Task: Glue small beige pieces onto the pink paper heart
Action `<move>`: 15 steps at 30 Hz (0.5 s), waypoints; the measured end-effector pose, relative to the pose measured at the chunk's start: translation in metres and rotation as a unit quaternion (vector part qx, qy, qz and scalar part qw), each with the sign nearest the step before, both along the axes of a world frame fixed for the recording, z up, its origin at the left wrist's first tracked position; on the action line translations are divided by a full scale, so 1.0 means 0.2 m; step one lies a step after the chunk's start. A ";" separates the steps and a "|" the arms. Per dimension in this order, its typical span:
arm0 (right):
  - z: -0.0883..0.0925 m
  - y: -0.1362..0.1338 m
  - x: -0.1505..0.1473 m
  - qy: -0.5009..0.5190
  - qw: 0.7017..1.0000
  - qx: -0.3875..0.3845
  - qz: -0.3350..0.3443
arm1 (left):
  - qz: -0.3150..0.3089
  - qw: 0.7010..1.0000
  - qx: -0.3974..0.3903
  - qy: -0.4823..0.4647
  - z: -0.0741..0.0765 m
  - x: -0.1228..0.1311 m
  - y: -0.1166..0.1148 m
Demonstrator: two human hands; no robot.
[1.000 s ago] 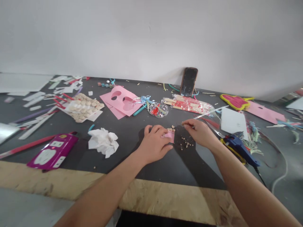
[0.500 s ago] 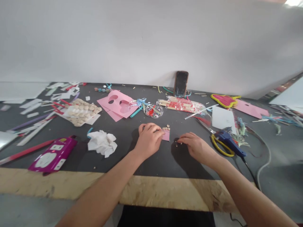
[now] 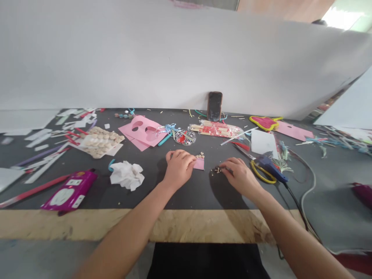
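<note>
My left hand [image 3: 179,167] rests on the dark tabletop with its fingers curled over the left side of a small pink card [image 3: 199,164]. Small pale wooden pieces [image 3: 200,155] form a cluster along the card's top edge. To the right, my right hand [image 3: 240,175] reaches down with thumb and fingertips drawn together beside a little pile of tiny light and dark bits [image 3: 216,170]. Whatever those fingertips pinch, if anything, is too small to make out.
A blue glue gun [image 3: 270,166] with its cord and yellow-handled scissors [image 3: 257,170] lie right. Crumpled white paper [image 3: 127,175] and a purple packet [image 3: 71,190] are left. Behind are pink cut-out paper [image 3: 142,131], bagged sticks [image 3: 217,128] and an upright phone [image 3: 214,106].
The camera view has shifted slightly. My right hand has moved a little at the small pile, and more of the bits now show beside its fingertips. My left hand stays on the card.
</note>
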State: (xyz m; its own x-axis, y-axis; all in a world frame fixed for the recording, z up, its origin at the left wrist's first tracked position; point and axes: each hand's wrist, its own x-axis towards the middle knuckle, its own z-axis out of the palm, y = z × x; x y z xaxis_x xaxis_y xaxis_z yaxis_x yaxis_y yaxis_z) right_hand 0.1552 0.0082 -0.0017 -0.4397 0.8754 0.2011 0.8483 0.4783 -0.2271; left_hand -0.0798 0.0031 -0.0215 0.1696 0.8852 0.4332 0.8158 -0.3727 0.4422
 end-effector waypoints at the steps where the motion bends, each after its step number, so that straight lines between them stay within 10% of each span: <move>1: 0.01 -0.02 -0.02 0.001 1.000 0.003 -0.005 | 0.017 1.000 -0.001 -0.004 0.01 -0.01 0.00; 8: 0.02 -0.07 -0.12 0.009 1.000 -0.001 0.006 | 0.103 0.994 -0.044 -0.010 0.02 -0.07 0.01; 15: 0.03 -0.01 -0.04 0.035 0.999 0.003 0.007 | 0.028 0.989 -0.125 0.076 0.03 -0.03 -0.02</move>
State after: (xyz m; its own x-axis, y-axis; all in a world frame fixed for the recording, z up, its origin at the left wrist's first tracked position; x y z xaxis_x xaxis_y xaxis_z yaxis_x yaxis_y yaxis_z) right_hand 0.1464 0.0067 0.0035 -0.4362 0.8677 0.2383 0.8235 0.4917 -0.2830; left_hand -0.0868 -0.0004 -0.0150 0.1629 0.9712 0.1739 0.8960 -0.2194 0.3860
